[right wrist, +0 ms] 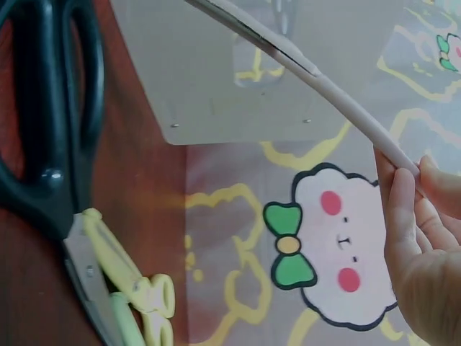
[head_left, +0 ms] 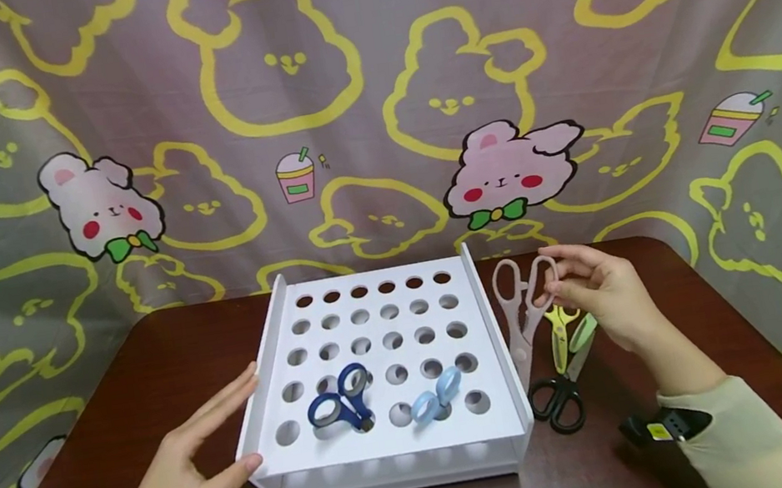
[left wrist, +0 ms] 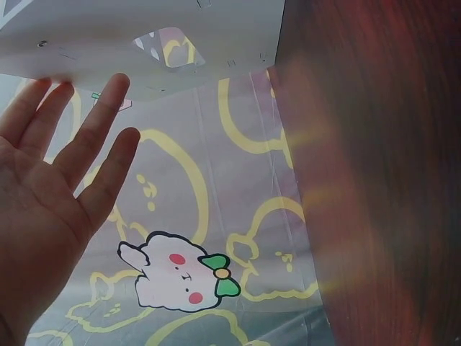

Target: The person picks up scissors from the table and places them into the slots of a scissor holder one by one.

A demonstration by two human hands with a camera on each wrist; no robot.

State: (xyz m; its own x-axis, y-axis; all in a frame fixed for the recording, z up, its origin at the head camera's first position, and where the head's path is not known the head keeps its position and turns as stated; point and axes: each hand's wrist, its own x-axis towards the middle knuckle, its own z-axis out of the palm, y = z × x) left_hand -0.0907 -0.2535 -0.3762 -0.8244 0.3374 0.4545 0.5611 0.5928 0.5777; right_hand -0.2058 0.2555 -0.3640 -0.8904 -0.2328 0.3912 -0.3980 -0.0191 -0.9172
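Observation:
My right hand (head_left: 607, 296) pinches one handle loop of the pale pink scissors (head_left: 518, 351) between thumb and fingers. These scissors are raised beside the right wall of a white rack (head_left: 382, 441), blades pointing down toward me. With fingers spread and straight, my left hand (head_left: 175, 474) touches the rack's left side. Rows of round holes cover the rack's top. Dark blue scissors (head_left: 347, 409) stand in a front-row hole, handles up and leaning. Light blue scissors (head_left: 427, 409) stand in another front hole to their right. Their blades are hidden below the top panel.
Right of the rack, black-handled scissors (head_left: 566, 413) and small yellow scissors (head_left: 560, 341) lie overlapping on the brown table (head_left: 173, 357), along with a light green piece (head_left: 583, 331). A patterned curtain (head_left: 360, 139) hangs behind the table.

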